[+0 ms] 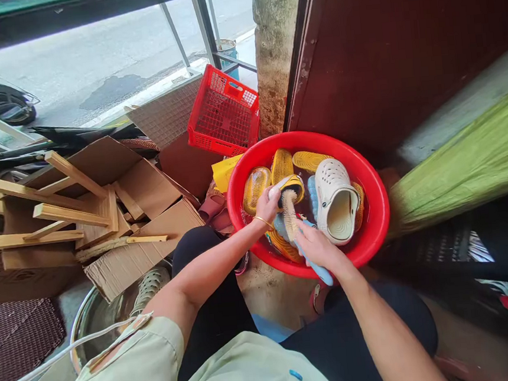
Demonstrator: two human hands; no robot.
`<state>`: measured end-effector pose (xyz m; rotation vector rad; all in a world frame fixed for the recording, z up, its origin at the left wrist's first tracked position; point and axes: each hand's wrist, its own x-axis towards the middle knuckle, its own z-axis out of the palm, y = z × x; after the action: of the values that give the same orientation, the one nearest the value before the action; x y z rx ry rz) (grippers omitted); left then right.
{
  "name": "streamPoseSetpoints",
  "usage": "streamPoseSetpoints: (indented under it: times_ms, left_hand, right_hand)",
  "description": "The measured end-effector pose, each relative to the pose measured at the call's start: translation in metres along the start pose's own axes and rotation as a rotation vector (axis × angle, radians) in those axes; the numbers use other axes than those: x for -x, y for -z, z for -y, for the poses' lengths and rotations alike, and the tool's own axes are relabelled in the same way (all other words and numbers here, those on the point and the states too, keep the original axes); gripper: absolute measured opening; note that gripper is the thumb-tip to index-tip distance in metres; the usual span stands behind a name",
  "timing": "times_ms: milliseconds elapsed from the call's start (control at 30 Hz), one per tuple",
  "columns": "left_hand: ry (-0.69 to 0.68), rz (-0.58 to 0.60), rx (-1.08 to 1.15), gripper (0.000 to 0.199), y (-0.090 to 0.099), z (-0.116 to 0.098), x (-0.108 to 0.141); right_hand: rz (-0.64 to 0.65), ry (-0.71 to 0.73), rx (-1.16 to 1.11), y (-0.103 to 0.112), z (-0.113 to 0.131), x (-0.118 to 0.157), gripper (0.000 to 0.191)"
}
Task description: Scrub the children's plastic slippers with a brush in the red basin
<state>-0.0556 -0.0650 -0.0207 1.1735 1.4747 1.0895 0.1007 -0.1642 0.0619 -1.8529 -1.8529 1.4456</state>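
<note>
My left hand (268,206) grips a yellow-soled shoe (295,185) with a dark inside and a pale edge, thumb on its rim. In my right hand (317,244) is a scrub brush (290,214) with pale bristles and a blue handle; the bristle end reaches the shoe's opening. Both hands are over a red basin (378,203). A white clog (335,198) leans inside it at the right. Several yellow soles (257,189) and a pale blue piece (313,197) lie around them in dark water. My hands partly hide the things beneath.
A red plastic crate (225,113) stands behind the basin. Left of my knees are opened cardboard boxes (147,194) and an upturned wooden stool (100,216). A metal bowl (100,334) holds a grey-green clog (151,288). Green cloth (468,154) hangs at the right.
</note>
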Motion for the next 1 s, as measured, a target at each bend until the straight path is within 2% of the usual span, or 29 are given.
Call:
streamPoseSetpoints:
  times_ms: [100,167,233,300,467,567,633,700,767,867,1000]
  left_hand:
    - [-0.153,0.081,-0.135,0.045,-0.006,-0.004,0.026]
    - [-0.238,0.16,-0.188,0.047,-0.007,-0.008,0.043]
    - [-0.282,0.204,-0.206,0.047,-0.005,-0.012,0.054]
    - [-0.273,0.201,-0.21,0.047,-0.002,-0.014,0.055]
    - [-0.165,0.093,-0.163,0.045,0.006,-0.001,0.026]
    - [-0.102,0.038,-0.118,0.044,0.005,0.012,0.006]
    - [-0.07,0.018,-0.098,0.045,0.003,0.016,-0.005]
    - [-0.014,0.038,-0.131,0.044,0.003,0.018,-0.014]
    - [0.071,0.107,-0.241,0.044,0.005,0.018,-0.02]
    - [0.134,0.192,-0.389,0.048,0.011,0.019,-0.025]
    - [0.08,0.27,-0.63,0.052,0.012,0.019,-0.019]
  right_hand:
    - [-0.071,-0.102,-0.133,0.003,-0.006,-0.029,0.037]
    - [-0.166,-0.138,-0.223,0.009,-0.011,-0.047,0.031]
    - [-0.241,-0.132,-0.291,0.015,-0.015,-0.059,0.024]
    - [-0.239,-0.096,-0.351,0.018,-0.016,-0.064,0.019]
    - [-0.031,0.003,-0.392,0.009,-0.012,-0.045,0.019]
    - [0.112,0.02,-0.336,0.0,-0.007,-0.023,0.03]
    - [0.159,0.021,-0.295,-0.002,-0.004,-0.008,0.038]
    - [0.189,0.032,-0.262,0.003,-0.004,0.004,0.043]
    - [0.206,0.051,-0.243,0.014,-0.007,0.014,0.047]
    - [0.12,0.043,-0.234,0.033,-0.018,0.021,0.056]
    - [-0.159,-0.039,-0.127,0.042,-0.033,0.012,0.064]
